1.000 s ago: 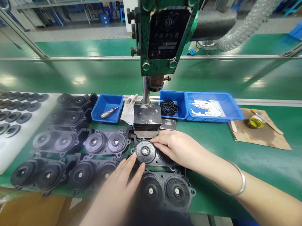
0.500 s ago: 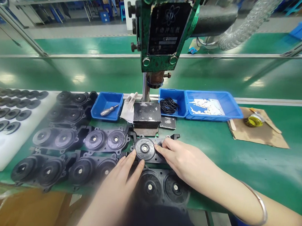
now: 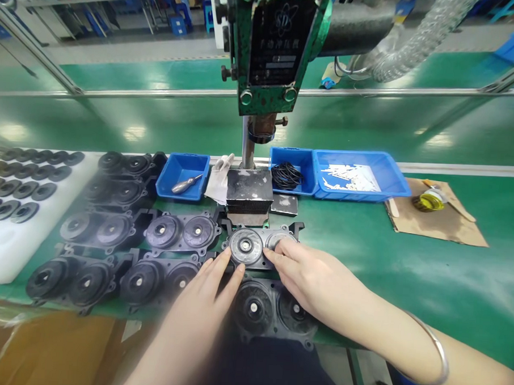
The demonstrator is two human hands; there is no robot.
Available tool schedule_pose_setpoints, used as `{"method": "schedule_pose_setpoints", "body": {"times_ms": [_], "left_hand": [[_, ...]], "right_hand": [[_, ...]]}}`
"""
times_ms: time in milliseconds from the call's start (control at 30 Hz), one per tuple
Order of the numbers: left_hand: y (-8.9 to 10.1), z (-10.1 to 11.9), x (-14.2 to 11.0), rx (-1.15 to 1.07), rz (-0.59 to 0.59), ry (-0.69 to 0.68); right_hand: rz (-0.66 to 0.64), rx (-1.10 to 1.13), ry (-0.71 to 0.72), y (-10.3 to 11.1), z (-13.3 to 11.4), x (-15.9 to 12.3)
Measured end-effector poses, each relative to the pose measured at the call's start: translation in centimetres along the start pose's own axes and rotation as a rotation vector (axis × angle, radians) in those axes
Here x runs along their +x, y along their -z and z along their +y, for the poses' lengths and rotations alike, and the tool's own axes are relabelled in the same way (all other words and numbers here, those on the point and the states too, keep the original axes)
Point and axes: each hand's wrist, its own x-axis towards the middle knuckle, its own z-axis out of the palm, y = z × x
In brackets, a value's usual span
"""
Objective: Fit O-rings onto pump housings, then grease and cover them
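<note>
A black housing [image 3: 260,261] with two round discs lies in front of the press block. On its left side sits a ribbed grey-black disc [image 3: 245,246] with a metal centre. My left hand [image 3: 210,295] has its fingers spread, with fingertips at that disc's left and near edges. Over the right side, my right hand [image 3: 303,262] bends its fingers down on the right disc [image 3: 279,237], partly covering it. Its other fingertip reaches the gap between the discs. Nearest my body is another two-disc housing [image 3: 273,324], partly behind my hands.
A green hand press [image 3: 269,51] stands over a black block [image 3: 249,189]. Several finished-looking housings [image 3: 97,231] and a white sheet of discs [image 3: 58,206] lie left. Blue bins hold a screwdriver [image 3: 187,185], black rings [image 3: 286,175] and white strips [image 3: 351,177]. Cardboard [image 3: 451,223] carries a yellow-smeared jar [image 3: 428,201].
The whole view has shifted slightly. My right hand has moved a little to the right relative to the housing, showing more of the right disc. My left hand stays at the left disc.
</note>
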Motion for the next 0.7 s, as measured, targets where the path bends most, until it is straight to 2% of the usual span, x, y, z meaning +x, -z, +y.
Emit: {"method": "schedule_pose_setpoints", "body": {"times_ms": [100, 167, 267, 333, 433, 567, 700], "left_hand": [[-0.1, -0.1, -0.2, -0.056, 0.011, 0.034], [0.0, -0.1, -0.4, -0.153, 0.044, 0.099], [0.5, 0.0, -0.6, -0.356, 0.210, 0.210], [1.1, 0.2, -0.5, -0.488, 0.316, 0.265], [2.0, 0.2, -0.2, -0.635, 0.349, 0.376], [2.5, 0.1, 0.2, -0.711, 0.370, 0.429], [2.6, 0.1, 0.4, -0.683, 0.399, 0.425]], "right_hand": [[-0.004, 0.060, 0.045, 0.4, -0.5, -0.4], [0.040, 0.144, 0.043, 1.0, -0.7, -0.4], [0.101, 0.363, 0.019, 1.8, -1.3, 0.0], [0.048, 0.584, 0.014, 1.8, -2.1, 0.7], [-0.092, 0.818, 0.004, 1.1, -3.9, 1.9], [-0.174, 0.890, -0.001, -0.2, -6.1, 3.2], [-0.217, 0.917, -0.049, -0.6, -6.9, 3.7]]}}
